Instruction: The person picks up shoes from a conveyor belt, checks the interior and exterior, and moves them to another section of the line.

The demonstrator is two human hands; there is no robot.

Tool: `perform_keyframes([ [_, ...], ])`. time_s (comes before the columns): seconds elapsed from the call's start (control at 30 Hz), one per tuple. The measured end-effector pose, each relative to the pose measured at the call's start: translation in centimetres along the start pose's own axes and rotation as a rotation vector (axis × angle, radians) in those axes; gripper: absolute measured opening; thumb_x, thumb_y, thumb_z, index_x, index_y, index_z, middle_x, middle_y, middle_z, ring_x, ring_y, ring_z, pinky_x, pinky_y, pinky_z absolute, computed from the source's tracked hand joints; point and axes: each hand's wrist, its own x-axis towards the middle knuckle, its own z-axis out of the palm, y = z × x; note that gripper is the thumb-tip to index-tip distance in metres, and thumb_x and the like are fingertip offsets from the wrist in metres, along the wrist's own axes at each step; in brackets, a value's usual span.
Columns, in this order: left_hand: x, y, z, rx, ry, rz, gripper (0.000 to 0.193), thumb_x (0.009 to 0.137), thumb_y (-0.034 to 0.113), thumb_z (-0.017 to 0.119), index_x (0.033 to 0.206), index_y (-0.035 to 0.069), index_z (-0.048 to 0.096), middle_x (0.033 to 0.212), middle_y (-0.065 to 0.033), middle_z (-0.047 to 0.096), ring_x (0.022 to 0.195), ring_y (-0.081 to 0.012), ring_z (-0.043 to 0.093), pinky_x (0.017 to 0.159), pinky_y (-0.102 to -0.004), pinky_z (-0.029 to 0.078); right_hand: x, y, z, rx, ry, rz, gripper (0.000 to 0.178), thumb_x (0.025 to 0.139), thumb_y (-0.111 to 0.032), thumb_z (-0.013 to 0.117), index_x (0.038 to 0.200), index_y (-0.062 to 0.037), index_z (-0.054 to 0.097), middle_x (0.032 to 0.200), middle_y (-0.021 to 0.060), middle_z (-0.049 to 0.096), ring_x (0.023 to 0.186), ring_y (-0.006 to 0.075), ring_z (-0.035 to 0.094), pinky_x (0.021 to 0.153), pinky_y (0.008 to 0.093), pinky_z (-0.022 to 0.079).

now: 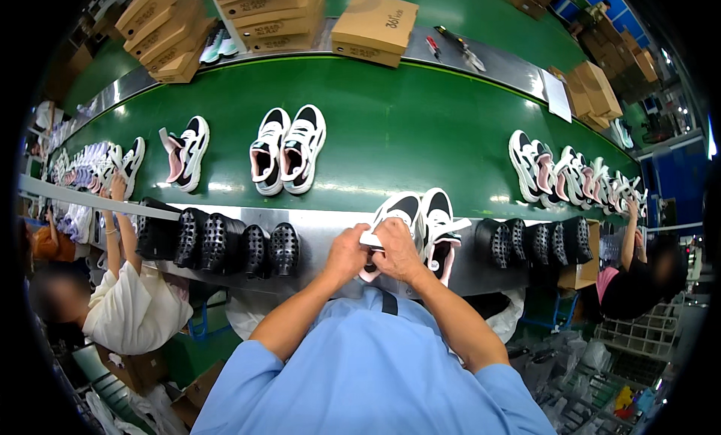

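Observation:
Both my hands are on a white-and-black sneaker (399, 204) at the near edge of the belt, its toe pointing away from me. My left hand (347, 252) is closed at the shoe's left side, next to a white strap (370, 240) that it appears to pinch. With fingers bent, my right hand (398, 249) grips the shoe at its opening and hides much of it. Touching its right side is a matching sneaker (435, 207), with its white strap (452, 227) sticking out and a pinkish lining showing.
A sneaker pair (288, 150) and a single sneaker (188, 153) lie on the green belt (405, 135). More sneakers (559, 168) line its right. Black studded forms (218, 240) stand on the metal ledge. Shoe boxes (374, 28) and pliers (460, 48) lie beyond. People (135, 307) work on either side.

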Motion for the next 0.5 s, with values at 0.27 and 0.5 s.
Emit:
perform_keyframes([
  [0.27, 0.0, 5.7, -2.7, 0.179, -0.067, 0.197, 0.049, 0.078, 0.003, 0.079, 0.125, 0.010, 0.067, 0.111, -0.0165, 0.065, 0.104, -0.0409, 0.061, 0.090, -0.0477, 0.053, -0.7, 0.6, -0.4, 1.091, 0.311, 0.622, 0.024, 0.102, -0.026, 0.067, 0.107, -0.0024, 0.063, 0.103, 0.0057, 0.068, 0.097, 0.0123, 0.061, 0.092, 0.0295, 0.048],
  [0.5, 3.1, 5.9, -2.8, 0.399, -0.216, 0.763, 0.016, 0.078, 0.020, 0.075, 0.092, 0.011, 0.074, 0.104, -0.0075, 0.062, 0.102, -0.0266, 0.058, 0.085, -0.0397, 0.048, -1.4, 3.7, -0.8, 1.279, 0.382, 0.693, 0.021, 0.109, -0.022, 0.059, 0.097, -0.0044, 0.060, 0.087, 0.0054, 0.065, 0.086, 0.0154, 0.062, 0.085, 0.0296, 0.049],
])
